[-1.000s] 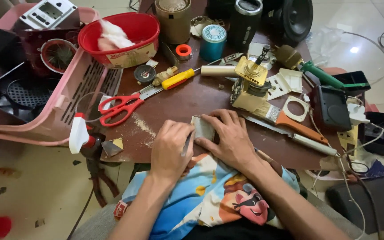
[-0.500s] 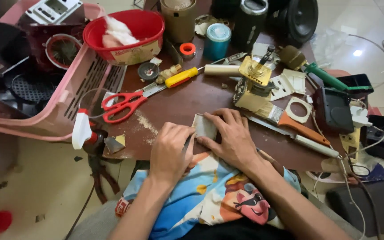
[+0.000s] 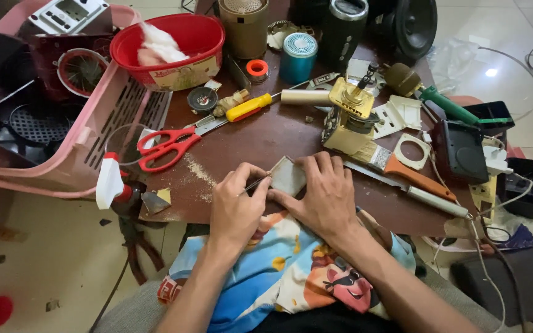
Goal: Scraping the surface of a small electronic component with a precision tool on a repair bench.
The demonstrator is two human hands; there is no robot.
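Left hand (image 3: 235, 206): pinches a thin metal tool (image 3: 255, 182) against the small grey rectangular plate (image 3: 288, 176).
Right hand (image 3: 326, 194): fingers spread, pressing the plate on the brown wooden table (image 3: 266, 135).

head cam | steep downward, forward-facing | close over table (image 3: 291, 132) | far edge probably cropped
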